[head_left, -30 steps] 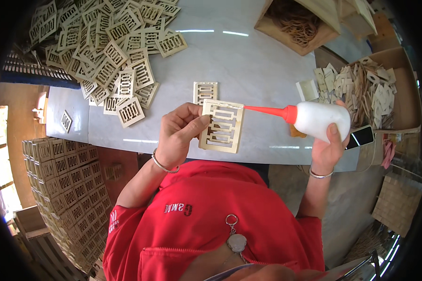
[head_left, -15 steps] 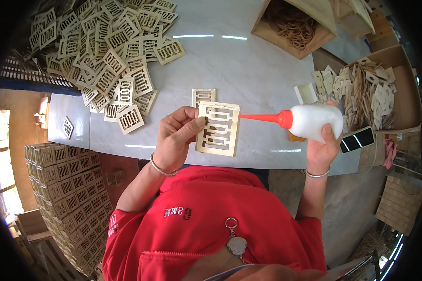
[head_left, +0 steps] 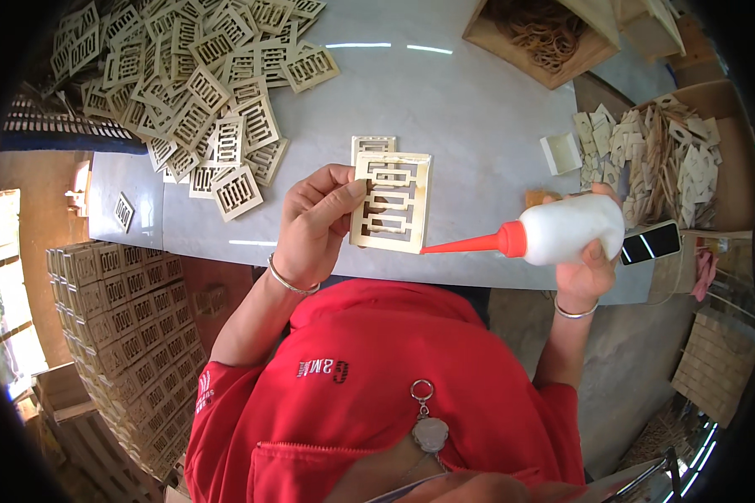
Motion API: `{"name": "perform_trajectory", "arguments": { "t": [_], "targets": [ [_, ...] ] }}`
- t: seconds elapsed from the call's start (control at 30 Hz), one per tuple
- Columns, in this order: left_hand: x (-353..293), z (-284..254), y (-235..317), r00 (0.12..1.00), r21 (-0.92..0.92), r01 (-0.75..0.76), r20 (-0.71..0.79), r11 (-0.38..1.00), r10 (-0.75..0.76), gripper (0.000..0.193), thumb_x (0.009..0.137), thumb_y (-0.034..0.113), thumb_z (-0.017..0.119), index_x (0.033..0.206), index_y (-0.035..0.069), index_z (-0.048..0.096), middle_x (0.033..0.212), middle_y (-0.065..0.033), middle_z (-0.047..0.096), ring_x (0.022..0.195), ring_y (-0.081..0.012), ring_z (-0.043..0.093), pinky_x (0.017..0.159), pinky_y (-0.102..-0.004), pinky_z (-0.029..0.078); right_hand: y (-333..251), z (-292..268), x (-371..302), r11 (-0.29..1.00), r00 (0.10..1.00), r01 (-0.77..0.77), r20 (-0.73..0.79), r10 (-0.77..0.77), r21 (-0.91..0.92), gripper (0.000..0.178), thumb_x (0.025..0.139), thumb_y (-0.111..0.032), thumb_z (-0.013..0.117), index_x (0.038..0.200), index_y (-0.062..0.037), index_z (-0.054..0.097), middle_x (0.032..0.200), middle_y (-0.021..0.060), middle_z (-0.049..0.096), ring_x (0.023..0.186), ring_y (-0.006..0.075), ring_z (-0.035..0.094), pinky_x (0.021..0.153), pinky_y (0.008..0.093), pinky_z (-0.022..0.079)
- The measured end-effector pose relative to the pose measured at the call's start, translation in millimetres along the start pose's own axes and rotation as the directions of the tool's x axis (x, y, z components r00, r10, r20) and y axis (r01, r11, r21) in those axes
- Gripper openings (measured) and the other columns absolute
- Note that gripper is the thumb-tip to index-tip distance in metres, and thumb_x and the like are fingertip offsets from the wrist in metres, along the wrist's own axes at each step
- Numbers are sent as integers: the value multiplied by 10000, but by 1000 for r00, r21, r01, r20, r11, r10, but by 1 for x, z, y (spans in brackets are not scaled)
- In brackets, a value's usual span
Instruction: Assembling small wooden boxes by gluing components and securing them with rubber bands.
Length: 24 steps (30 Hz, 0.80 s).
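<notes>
On the table [head_left: 470, 101], the near part of a slotted panel [head_left: 374, 143] is hidden behind the held panel [head_left: 420, 205], which also covers some fingers of the left hand [head_left: 317, 214]. The bottle [head_left: 570, 230] hides parts of the right hand [head_left: 585, 275] and an unidentifiable orange thing [head_left: 538, 198]. Toward the far left corner, the picture's top cuts off a panel heap [head_left: 195, 101].

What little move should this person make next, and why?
Probably slide the red nozzle left along the wooden panel's lower edge: the tip sits at its lower right corner, and a whitish line shows along the top edge. The left hand grips the panel's left side, while the right hand holds the white bottle.
</notes>
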<state>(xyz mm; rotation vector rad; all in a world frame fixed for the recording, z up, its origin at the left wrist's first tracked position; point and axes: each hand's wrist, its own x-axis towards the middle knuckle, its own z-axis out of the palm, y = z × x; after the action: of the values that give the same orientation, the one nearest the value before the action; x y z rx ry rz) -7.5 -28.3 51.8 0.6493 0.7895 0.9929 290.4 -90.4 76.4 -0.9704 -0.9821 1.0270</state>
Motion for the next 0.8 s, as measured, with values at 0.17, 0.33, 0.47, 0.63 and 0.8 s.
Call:
{"name": "perform_trajectory", "arguments": {
  "t": [0.17,0.33,0.47,0.63,0.8],
  "targets": [
    [11,-19,-5,994,50,-50,-93,997,55,155,905,111,575,946,-36,599,751,-45,626,608,-90,566,512,-228,445,13,-2,-8,998,1000,-10,-14,11,54,768,737,-327,719,1309,29,350,1066,217,581,1003,365,592,875,470,489],
    [27,-61,-28,978,320,-33,-183,947,96,178,909,130,581,944,-43,603,766,-73,639,585,-95,568,511,-230,455,27,-13,-18,983,979,-91,-167,118,161,793,761,-373,680,1345,29,327,1128,183,556,1076,349,549,957,470,434],
    [45,-84,-56,954,657,95,-275,748,120,235,855,172,646,959,-35,610,768,-91,653,597,-110,598,489,-258,463,39,-27,-26,964,973,-118,-166,160,238,774,780,-369,664,1350,30,326,1187,169,517,1111,336,525,983,461,412],
    [27,-87,-35,901,944,-124,-22,307,433,279,803,210,691,987,9,627,810,-95,616,600,-180,609,547,-296,486,41,-42,-29,976,966,-71,-229,118,205,757,819,-372,632,1365,38,304,1243,169,471,1149,323,498,1011,470,382],
    [-20,-165,13,790,946,-100,264,-308,553,454,719,257,750,1092,50,595,1020,-91,558,963,-269,556,791,-370,464,44,-44,-24,964,960,-88,-239,149,250,728,851,-365,595,1383,31,293,1306,141,431,1167,318,486,1021,462,373]
  ]
}}
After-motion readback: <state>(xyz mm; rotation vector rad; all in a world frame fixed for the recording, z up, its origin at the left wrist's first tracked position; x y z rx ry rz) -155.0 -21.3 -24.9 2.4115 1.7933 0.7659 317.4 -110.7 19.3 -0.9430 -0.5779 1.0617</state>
